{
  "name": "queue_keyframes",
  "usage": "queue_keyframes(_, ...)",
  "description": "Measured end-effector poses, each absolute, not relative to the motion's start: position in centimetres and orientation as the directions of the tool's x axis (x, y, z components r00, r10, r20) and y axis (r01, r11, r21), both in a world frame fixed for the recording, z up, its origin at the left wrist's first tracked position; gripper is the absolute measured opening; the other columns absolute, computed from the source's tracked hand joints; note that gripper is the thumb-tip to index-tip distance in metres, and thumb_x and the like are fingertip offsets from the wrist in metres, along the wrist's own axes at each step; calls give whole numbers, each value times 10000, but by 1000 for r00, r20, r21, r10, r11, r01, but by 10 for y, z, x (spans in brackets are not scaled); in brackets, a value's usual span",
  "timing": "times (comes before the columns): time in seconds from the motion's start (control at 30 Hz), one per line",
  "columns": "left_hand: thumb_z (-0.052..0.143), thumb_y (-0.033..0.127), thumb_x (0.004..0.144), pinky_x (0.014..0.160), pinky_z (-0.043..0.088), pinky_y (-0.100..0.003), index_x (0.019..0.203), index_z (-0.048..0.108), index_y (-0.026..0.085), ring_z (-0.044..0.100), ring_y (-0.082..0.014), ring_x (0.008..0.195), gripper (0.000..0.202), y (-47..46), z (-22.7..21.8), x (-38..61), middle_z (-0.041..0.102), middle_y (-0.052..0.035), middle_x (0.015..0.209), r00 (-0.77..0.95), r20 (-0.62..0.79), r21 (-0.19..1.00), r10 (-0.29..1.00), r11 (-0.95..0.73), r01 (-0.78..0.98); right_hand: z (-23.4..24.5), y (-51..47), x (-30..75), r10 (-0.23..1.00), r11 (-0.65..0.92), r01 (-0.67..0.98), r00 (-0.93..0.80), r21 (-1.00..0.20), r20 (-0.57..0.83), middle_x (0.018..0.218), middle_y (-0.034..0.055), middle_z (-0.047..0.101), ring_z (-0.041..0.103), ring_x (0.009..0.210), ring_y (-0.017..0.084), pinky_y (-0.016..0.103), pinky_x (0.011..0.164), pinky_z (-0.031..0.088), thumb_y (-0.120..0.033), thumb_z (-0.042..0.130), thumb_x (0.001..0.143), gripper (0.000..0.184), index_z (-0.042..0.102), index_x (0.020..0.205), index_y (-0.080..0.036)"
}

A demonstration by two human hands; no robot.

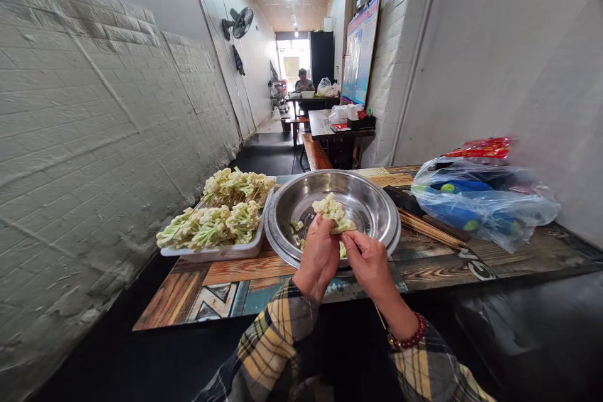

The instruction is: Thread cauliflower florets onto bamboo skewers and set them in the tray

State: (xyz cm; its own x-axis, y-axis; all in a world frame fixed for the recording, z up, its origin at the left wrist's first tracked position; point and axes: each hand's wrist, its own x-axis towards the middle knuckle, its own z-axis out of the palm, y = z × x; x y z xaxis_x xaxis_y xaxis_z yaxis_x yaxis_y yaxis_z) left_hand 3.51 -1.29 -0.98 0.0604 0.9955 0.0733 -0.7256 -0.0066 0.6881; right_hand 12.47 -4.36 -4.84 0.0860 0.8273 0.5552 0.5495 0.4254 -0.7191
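From where I stand, the left hand (pixel 316 257) pinches a bumpy, pale cauliflower piece (pixel 330 206) over the shiny, round metal bowl (pixel 374 201), and the piece slants with its smooth green stem end down toward the right hand (pixel 370 262). The left hand is nearer, while the right hand, just by the stem, has thumb and finger pressed together, seemingly on a thin stick (pixel 379 318). Left of the bowl, a white plastic tray (pixel 221 255) holds more knobbly cauliflower (pixel 207 226); right of it lie straight wooden sticks (pixel 433 230).
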Motion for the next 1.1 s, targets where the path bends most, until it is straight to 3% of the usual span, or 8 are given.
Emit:
queue_keyframes(0.3,610,151,649,640,404,-230,800,558,176,527,-97,670,162,-14,-6,26,586,16,768,103,57,696,993,35,-717,-47,-47,125,831,426,564,64,-707,552,705,39,703,640,655,175,261,617,437,-329,439,933,316,691,840,-162)
queue_keyframes(0.43,607,204,671,653,416,-230,793,557,180,533,-98,667,134,-10,-1,23,584,14,757,58,40,679,998,16,-734,-49,-47,124,825,439,587,37,-680,564,712,43,706,640,656,180,264,606,430,-337,433,937,321,688,839,-167)
queue_keyframes(0.57,620,163,645,641,409,-216,906,567,196,541,-91,676,269,-5,2,24,593,26,783,-23,21,678,1000,-31,-735,-52,-46,124,817,446,603,27,-662,576,716,40,705,640,654,179,264,604,426,-325,430,937,310,684,846,-174)
queue_keyframes(0.73,608,137,628,606,386,-215,881,547,188,508,-79,619,265,-1,-1,29,559,41,721,-108,20,726,994,-89,-681,-54,-45,125,810,456,602,26,-656,587,716,36,704,647,666,177,267,626,442,-319,429,936,306,687,852,-177)
queue_keyframes(1.1,643,153,608,616,382,-216,914,539,188,522,-85,633,325,-3,-2,31,575,38,737,-81,61,740,995,-99,-665,-52,-49,123,799,443,612,62,-655,598,719,47,711,648,662,178,269,626,445,-334,414,941,331,674,820,-170)
